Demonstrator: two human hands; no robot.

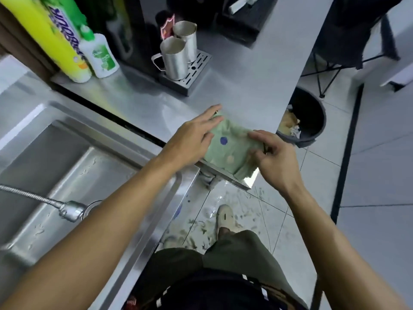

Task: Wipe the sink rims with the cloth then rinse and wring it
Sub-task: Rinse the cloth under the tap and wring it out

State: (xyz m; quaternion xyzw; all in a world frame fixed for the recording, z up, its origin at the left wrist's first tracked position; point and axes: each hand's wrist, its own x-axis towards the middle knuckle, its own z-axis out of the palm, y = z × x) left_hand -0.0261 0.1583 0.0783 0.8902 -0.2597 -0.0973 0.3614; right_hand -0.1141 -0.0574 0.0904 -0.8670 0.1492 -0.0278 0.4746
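A pale green cloth (pixel 226 151) with a blue dot and a beige dot lies on the near corner of the steel counter (pixel 245 90), to the right of the sink. My left hand (pixel 196 135) rests flat on the cloth's left side with straight fingers. My right hand (pixel 270 153) pinches the cloth's right edge between thumb and fingers. The steel sink (pixel 73 157) is at the left, its rim (pixel 176 193) running toward me under my left forearm. A flexible tap hose (pixel 67 210) hangs over the basin.
Two steel jugs (pixel 176 59) stand on a drip tray at the counter's back. Yellow and white detergent bottles (pixel 98 54) stand at the back left. A dark bin (pixel 306 117) sits on the wet tiled floor beyond the counter's right edge. My shoe (pixel 224 218) is below.
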